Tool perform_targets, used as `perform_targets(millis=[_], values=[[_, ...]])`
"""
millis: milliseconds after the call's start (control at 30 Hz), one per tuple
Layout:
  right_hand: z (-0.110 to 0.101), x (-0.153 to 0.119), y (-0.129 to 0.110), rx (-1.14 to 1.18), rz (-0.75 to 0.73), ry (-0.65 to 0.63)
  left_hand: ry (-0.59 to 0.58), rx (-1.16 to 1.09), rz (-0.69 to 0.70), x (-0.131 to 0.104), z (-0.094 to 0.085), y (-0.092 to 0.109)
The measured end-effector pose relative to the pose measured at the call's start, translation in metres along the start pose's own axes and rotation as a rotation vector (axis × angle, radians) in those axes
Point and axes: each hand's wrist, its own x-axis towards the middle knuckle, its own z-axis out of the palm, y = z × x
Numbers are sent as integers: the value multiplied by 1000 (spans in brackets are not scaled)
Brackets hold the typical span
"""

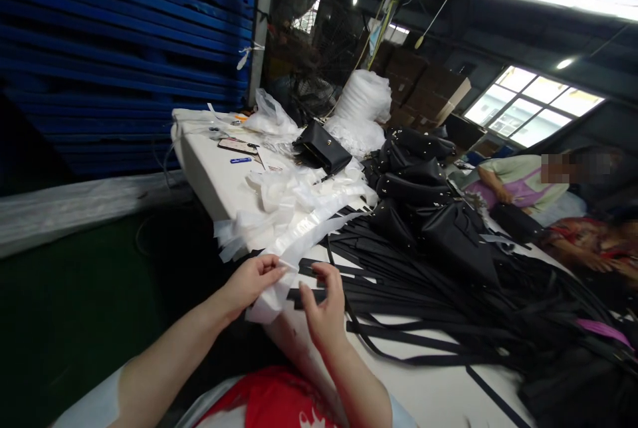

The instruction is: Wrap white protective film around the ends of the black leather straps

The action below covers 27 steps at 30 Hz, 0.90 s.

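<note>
Head view, near field: left hand (252, 282) pinches the edge of a clear plastic sleeve (294, 252) between thumb and fingertips. Right hand (323, 308) sits just beside it with fingers bent and thumb raised, fingertips touching a black strap (314, 295) that lies partly under the sleeve; whether the fingers fully grip the strap cannot be told. Both forearms rise from the lower edge, over a red garment (272, 401).

Sleeve and strap rest at the near edge of a white table (438, 395). To the right, a spread of further black straps (423, 295) covers the surface.

Middle field: a heap of white plastic sleeves (279, 199) lies beyond the hands. Black handbags (423, 202) are piled right of it; one small black bag (321, 145) stands apart.

Far field: a phone (236, 145), a blue item (240, 160) and a foam roll (363, 99) occupy the far end. Blue pallets (124, 42) stand at left. Two other persons sit at right; one wears a pale green top (518, 179).

No legible writing or brand marks appear.
</note>
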Motion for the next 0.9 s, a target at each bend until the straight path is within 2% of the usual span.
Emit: perform_targets(millis=[33,100,133,167,200,267,300,367,433,500,533,600,633,667,733,767,833,900], values=[[1,0,2,191,185,-6,-43,-28,-20,-9,-2,4],[2,3,4,609,558,-179,-206,1,-67,-27,-7,9],[3,6,4,800,698,-274,-316,48,-97,-36,-12,10],[2,11,3,956,786,-319,-424,116,-128,-43,-18,9],[1,16,2,1067,828,-297,-512,199,-159,-51,-26,5],[-7,26,0,1165,813,-113,-573,385,-212,-64,-51,-11],[-12,30,-1,1168,783,-15,-539,477,-240,-69,-66,-23],[-22,33,-2,1130,699,95,-444,650,-327,-77,-98,-48],[-28,26,-2,1063,626,100,-398,795,-467,-80,-121,-67],[-26,10,-3,989,599,-21,-297,886,-489,-80,-124,-74],[-22,0,-4,965,598,-118,-210,906,-430,-78,-116,-71],[-14,-22,-8,947,594,-337,59,887,-151,-72,-88,-56],[-11,-32,-11,940,583,-437,69,802,-76,-68,-69,-46],[-8,-41,-14,927,574,-528,-54,660,-76,-64,-49,-35],[-5,-56,-17,872,558,-690,-402,345,-219,-59,-10,-16],[-5,-61,-18,832,545,-761,-513,229,-301,-58,8,-9],[-6,-70,-17,743,494,-873,-620,62,-403,-56,40,0],[-9,-78,-13,635,412,-936,-603,-50,-394,-51,62,5]])
